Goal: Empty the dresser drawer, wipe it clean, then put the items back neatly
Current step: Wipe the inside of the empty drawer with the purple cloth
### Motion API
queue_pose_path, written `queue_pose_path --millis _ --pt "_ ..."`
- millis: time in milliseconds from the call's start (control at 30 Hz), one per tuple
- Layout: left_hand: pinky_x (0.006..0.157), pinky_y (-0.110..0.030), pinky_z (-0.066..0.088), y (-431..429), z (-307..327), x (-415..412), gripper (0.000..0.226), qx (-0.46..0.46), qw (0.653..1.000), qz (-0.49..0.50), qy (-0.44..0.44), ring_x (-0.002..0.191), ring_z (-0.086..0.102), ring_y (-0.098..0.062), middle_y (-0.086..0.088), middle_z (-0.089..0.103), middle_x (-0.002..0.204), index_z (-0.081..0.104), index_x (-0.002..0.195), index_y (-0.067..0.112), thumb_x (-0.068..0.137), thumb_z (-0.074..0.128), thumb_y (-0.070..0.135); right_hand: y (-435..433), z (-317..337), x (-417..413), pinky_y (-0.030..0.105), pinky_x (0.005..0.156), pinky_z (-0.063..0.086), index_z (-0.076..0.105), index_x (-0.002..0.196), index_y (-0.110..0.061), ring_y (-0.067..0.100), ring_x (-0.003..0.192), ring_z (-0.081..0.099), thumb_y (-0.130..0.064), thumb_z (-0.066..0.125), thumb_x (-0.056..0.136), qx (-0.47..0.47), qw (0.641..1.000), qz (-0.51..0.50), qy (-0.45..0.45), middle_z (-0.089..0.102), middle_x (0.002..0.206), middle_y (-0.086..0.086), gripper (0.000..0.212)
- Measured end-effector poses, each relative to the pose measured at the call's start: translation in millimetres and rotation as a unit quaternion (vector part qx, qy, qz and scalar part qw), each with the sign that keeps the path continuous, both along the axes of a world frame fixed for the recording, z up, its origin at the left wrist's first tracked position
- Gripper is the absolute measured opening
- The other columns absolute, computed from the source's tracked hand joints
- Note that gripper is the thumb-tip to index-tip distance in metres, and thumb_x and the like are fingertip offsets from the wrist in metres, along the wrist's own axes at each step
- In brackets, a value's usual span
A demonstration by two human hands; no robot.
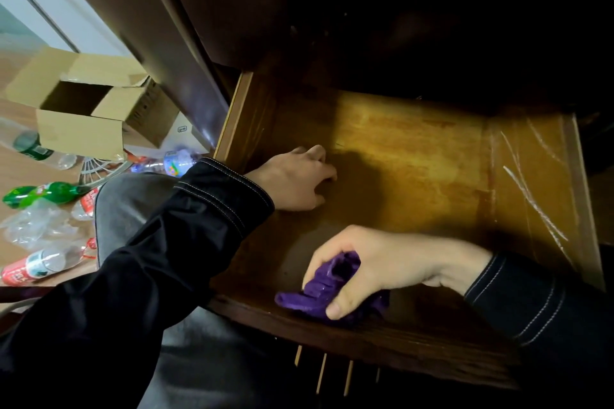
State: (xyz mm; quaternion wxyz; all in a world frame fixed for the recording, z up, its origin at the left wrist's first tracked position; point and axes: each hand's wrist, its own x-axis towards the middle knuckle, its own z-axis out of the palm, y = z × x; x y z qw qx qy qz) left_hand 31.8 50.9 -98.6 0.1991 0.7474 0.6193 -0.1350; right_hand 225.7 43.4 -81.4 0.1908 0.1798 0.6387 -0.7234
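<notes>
The wooden drawer stands pulled out of the dark dresser, and its bottom is bare. My right hand grips a bunched purple cloth and presses it on the drawer floor close to the front wall. My left hand rests inside the drawer by its left wall, fingers curled down onto the wood with nothing in them. The drawer's back part lies in deep shadow under the dresser.
On the floor to the left lie an open cardboard box, several plastic bottles such as a green one, crumpled clear plastic and a white fan grille. The right drawer wall carries shiny tape or film.
</notes>
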Motion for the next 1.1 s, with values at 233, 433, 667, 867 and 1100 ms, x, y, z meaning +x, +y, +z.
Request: queue_pose_path --millis 233,433,667,867,1100 --pt "0.104 -0.041 0.045 1 -1 0 0.048 0.005 1.0 0.0 -0.002 0.126 0.044 -0.027 -0.001 0.038 0.138 0.049 0.14 0.03 0.094 0.059 0.039 -3 -7 -3 0.028 0.064 0.045 0.073 0.09 -0.02 0.01 0.067 0.059 -0.013 0.083 0.08 0.136 0.989 0.037 -0.051 0.067 0.076 -0.003 0.016" --pt "0.101 -0.04 0.047 1 -3 -1 0.048 0.005 1.0 0.004 -0.004 0.125 0.044 -0.025 0.0 0.038 0.138 0.048 0.14 0.032 0.094 0.059 0.04 6 3 1 0.024 0.072 0.053 0.074 0.098 -0.024 0.008 0.08 0.068 -0.01 0.081 0.082 0.002 1.0 0.017 -0.013 0.073 0.087 -0.006 0.022" --pt "0.099 -0.039 0.048 1 -4 -2 0.048 0.01 1.0 0.0 -0.002 0.123 0.045 -0.025 0.0 0.038 0.138 0.048 0.14 0.032 0.094 0.059 0.041 14 7 9 0.023 0.074 0.053 0.074 0.103 -0.019 0.007 0.084 0.069 -0.011 0.081 0.083 -0.026 0.998 0.051 -0.007 0.074 0.092 -0.005 0.023" --pt "0.1 -0.036 0.046 2 -4 -1 0.047 0.01 1.0 -0.001 -0.003 0.124 0.045 -0.025 0.0 0.038 0.139 0.048 0.14 0.032 0.095 0.058 0.041 7 -9 4 0.032 0.066 0.048 0.07 0.088 -0.024 0.015 0.071 0.06 -0.016 0.083 0.081 0.177 0.973 0.126 -0.08 0.067 0.077 -0.004 0.016" --pt "0.099 -0.038 0.047 2 -3 0 0.046 0.013 1.0 -0.001 0.0 0.121 0.046 -0.026 -0.001 0.039 0.137 0.05 0.139 0.031 0.095 0.057 0.041 19 0 15 0.027 0.068 0.057 0.072 0.107 -0.013 0.011 0.081 0.068 -0.012 0.081 0.083 0.03 0.995 0.087 -0.044 0.073 0.091 -0.002 0.026"
